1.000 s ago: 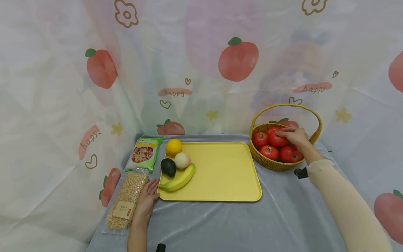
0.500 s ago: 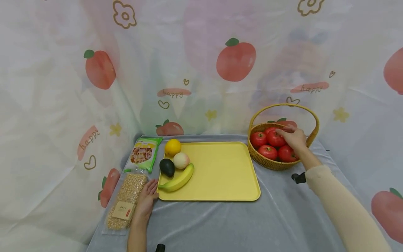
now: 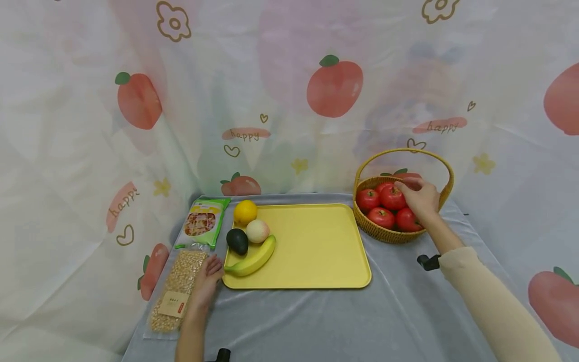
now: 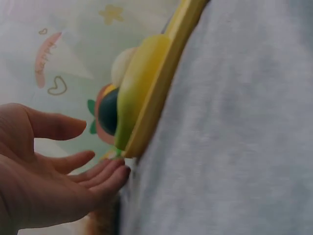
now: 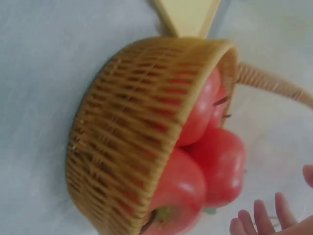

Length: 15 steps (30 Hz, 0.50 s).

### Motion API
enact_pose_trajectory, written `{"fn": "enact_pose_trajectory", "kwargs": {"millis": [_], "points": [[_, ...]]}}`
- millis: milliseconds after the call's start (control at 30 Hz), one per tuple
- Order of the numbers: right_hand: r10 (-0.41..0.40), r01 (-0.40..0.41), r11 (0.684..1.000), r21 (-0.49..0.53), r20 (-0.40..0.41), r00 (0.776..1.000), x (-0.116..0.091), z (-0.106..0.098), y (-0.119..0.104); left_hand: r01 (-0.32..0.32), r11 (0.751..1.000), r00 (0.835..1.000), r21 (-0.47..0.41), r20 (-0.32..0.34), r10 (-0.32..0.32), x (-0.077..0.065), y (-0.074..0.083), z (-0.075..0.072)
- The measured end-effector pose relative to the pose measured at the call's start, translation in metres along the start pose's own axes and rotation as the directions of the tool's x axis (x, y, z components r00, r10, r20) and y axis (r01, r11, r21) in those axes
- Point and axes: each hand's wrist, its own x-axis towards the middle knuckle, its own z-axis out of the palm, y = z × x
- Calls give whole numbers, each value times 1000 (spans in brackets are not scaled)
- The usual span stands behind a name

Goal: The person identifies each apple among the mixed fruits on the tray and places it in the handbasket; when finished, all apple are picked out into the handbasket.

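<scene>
My right hand (image 3: 421,200) hovers over the right side of a wicker basket (image 3: 384,233) holding several red apples (image 3: 392,197). In the right wrist view its fingers (image 5: 261,218) stand apart from the apples, with nothing between them and the thumb. My left hand (image 3: 205,284) lies palm up beside the front left corner of a yellow tray (image 3: 316,251), its fingers loosely bent and holding nothing. On the tray's left side are a banana (image 3: 253,259), a dark avocado (image 3: 237,241), a pale peach (image 3: 258,231) and an orange (image 3: 246,212).
Left of the tray lie a green food packet (image 3: 203,221) and a clear bag of grains (image 3: 178,286), close to my left forearm. The basket's tall handle (image 3: 402,150) arches above the apples. A printed curtain (image 3: 280,75) hangs behind the grey-covered table (image 3: 307,327).
My left hand has drawn slightly away from the tray's corner, its fingers bending more. The right hand has lifted a little off the apples. The whole head view has shifted slightly.
</scene>
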Motion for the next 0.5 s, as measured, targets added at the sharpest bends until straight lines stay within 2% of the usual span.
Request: {"fn": "enact_pose_trajectory", "kwargs": {"millis": [167,267,367,500], "points": [[-96,96,995,14,-37,995,-15,1,-14,-5,995,1000,97,-16,7,-4,26,-8],[-159,160,987,23,-37,987,-23,2,-20,-42,988,999,149,-11,44,-3,41,-10],[-215,216,976,17,-27,976,-31,3,-25,-110,975,994,195,-4,113,0,55,-7],[-289,288,957,-13,-26,957,-41,8,-32,-236,934,971,268,17,240,6,71,-2]]}}
